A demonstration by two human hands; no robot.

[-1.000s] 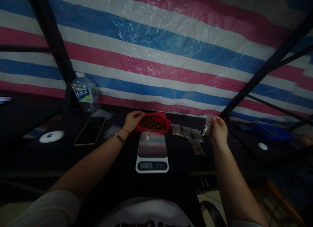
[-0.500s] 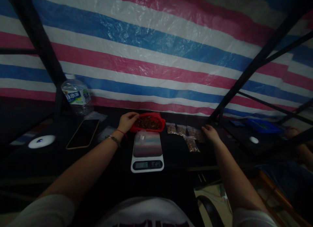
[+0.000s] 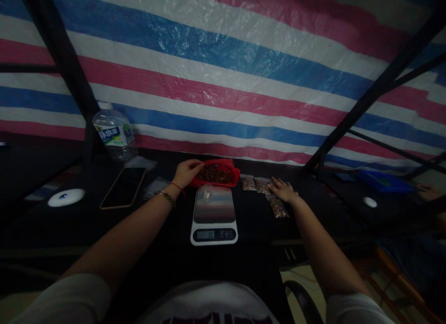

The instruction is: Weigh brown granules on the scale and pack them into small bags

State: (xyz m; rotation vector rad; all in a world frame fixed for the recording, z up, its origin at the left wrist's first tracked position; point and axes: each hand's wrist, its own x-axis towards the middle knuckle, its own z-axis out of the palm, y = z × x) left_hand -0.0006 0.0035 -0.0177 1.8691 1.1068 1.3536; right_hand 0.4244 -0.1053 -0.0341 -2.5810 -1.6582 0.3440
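My left hand [image 3: 187, 173] has its fingers closed on the left edge of a red plastic bag [image 3: 237, 171], which lies open with small brown grains [image 3: 216, 174] inside. Palm down, my right hand [image 3: 284, 191] rests over small clear packets of brown grains, its fingers stretched out and partly hiding one. A filled packet [image 3: 248, 182] and another packet [image 3: 262, 185] lie left of that hand; a third packet [image 3: 278, 207] is just below it. In front of the red bag stands a kitchen scale [image 3: 214, 217] with a small clear cup [image 3: 206, 191] on its plate.
To the left are a phone [image 3: 123, 188], a white oval device [image 3: 66, 197], thin clear bags [image 3: 155, 187] and a large plastic bottle [image 3: 116, 135]. A striped sheet [image 3: 216, 96] hangs behind the table. At far right are a blue tray [image 3: 385, 181] and another person's hand [image 3: 428, 192].
My right hand has moved left from the end of the packet row to lie over the packets. My left hand stays at the red bag. The view has shifted slightly.
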